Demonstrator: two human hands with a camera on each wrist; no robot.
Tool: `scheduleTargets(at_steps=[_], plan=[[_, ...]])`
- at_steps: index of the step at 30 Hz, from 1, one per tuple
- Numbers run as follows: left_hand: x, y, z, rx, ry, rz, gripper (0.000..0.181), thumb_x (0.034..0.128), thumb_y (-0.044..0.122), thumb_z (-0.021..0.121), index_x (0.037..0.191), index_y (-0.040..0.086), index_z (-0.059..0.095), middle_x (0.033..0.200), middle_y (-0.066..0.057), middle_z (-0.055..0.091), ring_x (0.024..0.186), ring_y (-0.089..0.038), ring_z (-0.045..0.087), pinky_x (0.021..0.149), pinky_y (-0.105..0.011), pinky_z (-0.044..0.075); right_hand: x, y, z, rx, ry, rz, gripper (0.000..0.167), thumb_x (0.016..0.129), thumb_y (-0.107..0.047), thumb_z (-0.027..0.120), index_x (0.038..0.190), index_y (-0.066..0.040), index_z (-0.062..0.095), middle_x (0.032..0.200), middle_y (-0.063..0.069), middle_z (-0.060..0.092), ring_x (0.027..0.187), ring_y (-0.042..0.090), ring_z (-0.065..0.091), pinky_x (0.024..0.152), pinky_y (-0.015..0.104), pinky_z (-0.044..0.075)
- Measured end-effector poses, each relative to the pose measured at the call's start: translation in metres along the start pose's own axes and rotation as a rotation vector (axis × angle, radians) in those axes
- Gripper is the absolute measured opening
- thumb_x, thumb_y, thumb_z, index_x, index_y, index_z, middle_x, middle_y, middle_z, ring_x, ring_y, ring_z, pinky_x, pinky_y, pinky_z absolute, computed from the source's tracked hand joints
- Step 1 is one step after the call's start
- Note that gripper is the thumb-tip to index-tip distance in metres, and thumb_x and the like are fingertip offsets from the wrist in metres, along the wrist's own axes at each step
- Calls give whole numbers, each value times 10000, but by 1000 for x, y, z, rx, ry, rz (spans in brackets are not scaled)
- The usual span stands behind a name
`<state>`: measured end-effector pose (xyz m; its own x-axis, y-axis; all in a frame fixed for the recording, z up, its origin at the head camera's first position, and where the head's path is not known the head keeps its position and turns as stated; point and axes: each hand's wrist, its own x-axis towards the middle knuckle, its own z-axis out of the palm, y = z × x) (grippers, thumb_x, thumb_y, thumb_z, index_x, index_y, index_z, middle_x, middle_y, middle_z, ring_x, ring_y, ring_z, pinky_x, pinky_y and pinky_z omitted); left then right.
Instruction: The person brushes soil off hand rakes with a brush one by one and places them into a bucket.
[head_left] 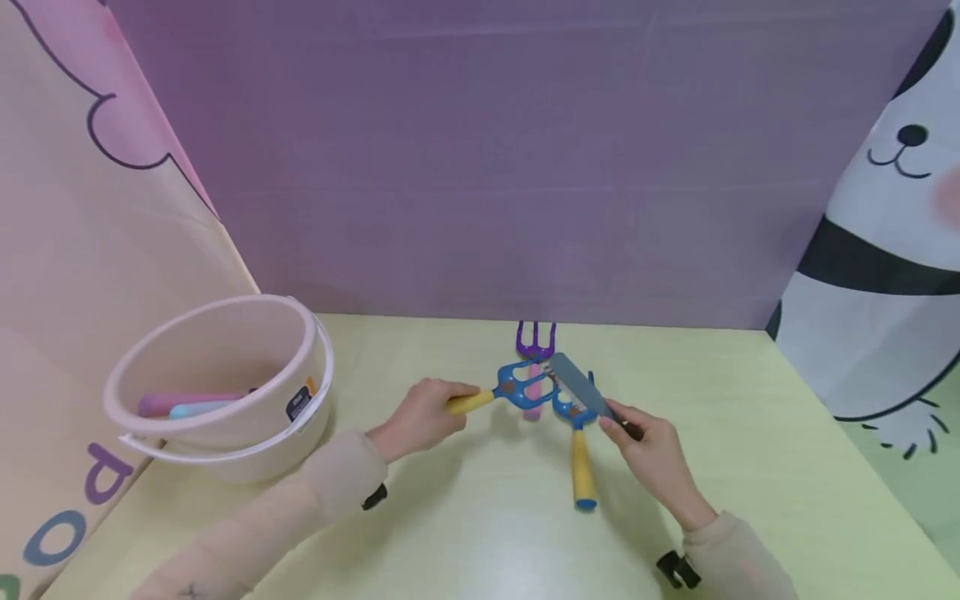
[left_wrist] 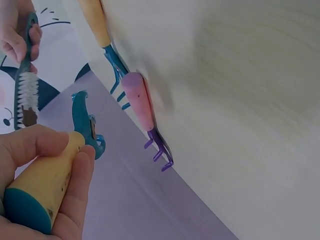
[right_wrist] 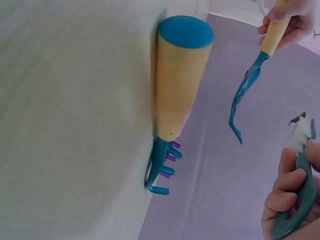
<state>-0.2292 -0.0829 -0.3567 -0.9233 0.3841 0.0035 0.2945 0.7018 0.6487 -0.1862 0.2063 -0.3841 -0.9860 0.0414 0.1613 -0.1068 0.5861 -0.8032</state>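
My left hand (head_left: 427,417) grips the yellow handle of a blue hand rake (head_left: 517,389), held above the table with its prongs pointing right. A brown patch shows on its head. My right hand (head_left: 654,457) holds a grey-green scrubbing brush (head_left: 576,383) by its handle; its white bristles (left_wrist: 28,90) carry brown dirt at the tip. In the head view the brush end lies close to the rake's prongs, and contact cannot be told. Below, a second blue rake with a yellow handle (head_left: 582,471) and a purple rake (head_left: 535,343) with a pink handle lie on the table.
A pale pink bucket (head_left: 311,417) with a white handle stands at the table's left, holding a pink item (head_left: 180,405) and a light blue one (head_left: 198,410). A purple backdrop (head_left: 487,167) rises behind the table (head_left: 465,533). A panda-printed panel (head_left: 885,333) borders the right.
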Motion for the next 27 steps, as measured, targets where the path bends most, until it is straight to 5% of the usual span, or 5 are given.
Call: scheduleTargets(at_steps=[8, 22, 27], plan=[[-12, 5, 2, -13, -24, 65, 419, 787, -1, 623, 1202, 52, 599, 1131, -119, 641, 719, -140, 517, 625, -222, 476, -4, 3, 9, -89, 42, -194, 312, 839, -115, 650, 1117, 26, 631, 783, 93, 652, 506, 24, 382, 426, 188, 366], [-18, 14, 3, 2, -41, 122, 408, 792, 7, 632, 1198, 43, 599, 1139, -118, 639, 823, -149, 553, 803, -329, 518, -4, 4, 21, -328, 35, -429, 320, 783, -76, 695, 1089, 11, 655, 706, -14, 596, 506, -14, 327, 424, 148, 339], [-20, 15, 4, 12, -22, 129, 404, 807, 16, 630, 1207, 49, 593, 1138, -117, 643, 798, -135, 546, 785, -308, 517, -5, 2, 24, -393, 122, -576, 325, 723, -23, 736, 1037, 34, 673, 653, -17, 563, 539, -7, 349, 436, 129, 351]])
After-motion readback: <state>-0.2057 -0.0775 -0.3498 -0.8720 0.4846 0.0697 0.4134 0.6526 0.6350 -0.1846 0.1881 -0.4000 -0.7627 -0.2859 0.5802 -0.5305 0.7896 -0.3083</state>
